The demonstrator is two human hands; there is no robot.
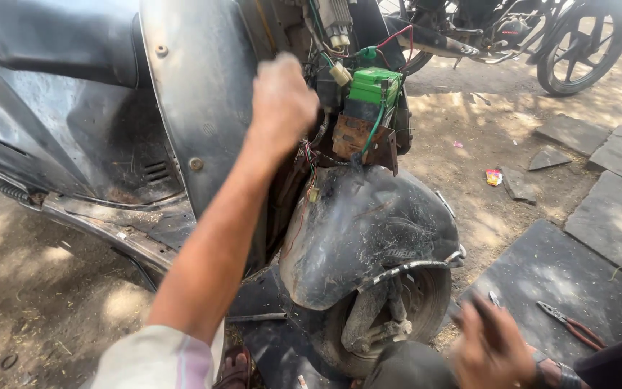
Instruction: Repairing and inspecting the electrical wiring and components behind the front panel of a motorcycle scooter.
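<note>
Sunlit dirt yard with stone slabs. The left hand, fingers curled and hidden, reaches into a scooter's open front, just left of a green battery. The blurred right hand hangs near red-handled pliers; its grip can't be told.

Left hand at exposed scooter wiring, front panel off.

Left hand reaches up with the arm stretched out, fingers closed against the opened front of a grey scooter, touching the wiring just beside a green battery in a rusty bracket. Black front mudguard sits below, over the front wheel. Right hand is low in the frame, blurred, grip unclear. Red-handled pliers lie on a stone slab nearby. A motorcycle stands behind.
</note>
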